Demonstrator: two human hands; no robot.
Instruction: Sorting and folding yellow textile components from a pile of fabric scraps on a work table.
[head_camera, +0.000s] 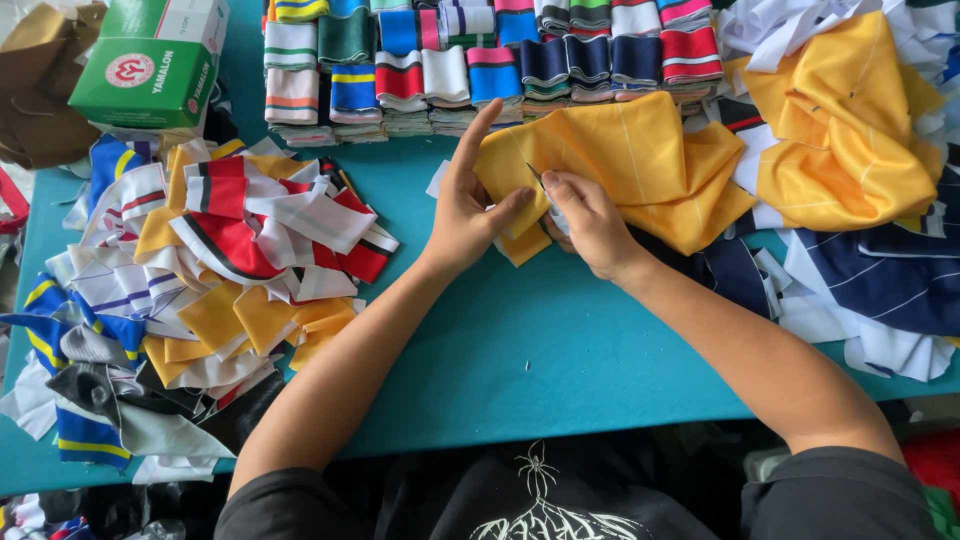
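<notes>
Both hands, left hand (462, 218) and right hand (588, 222), pinch closed on the yellow fabric piece (630, 165), with folded striped collars (480, 60) at 12 o'clock.

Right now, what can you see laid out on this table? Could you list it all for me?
yellow fabric piece: one, yellow with thin white lines, centre of the table, held by both hands
yellow fabric heap: one, yellow, far right
folded striped bands: many, mixed colours, stacked in rows at the far edge
fabric scraps pile: one heap, red, white, yellow, blue, left side
navy striped cloth: several pieces, navy and white, right side
box: one, green, far left corner
table: one, teal
left hand: pinching the yellow piece
right hand: gripping its edge
</notes>
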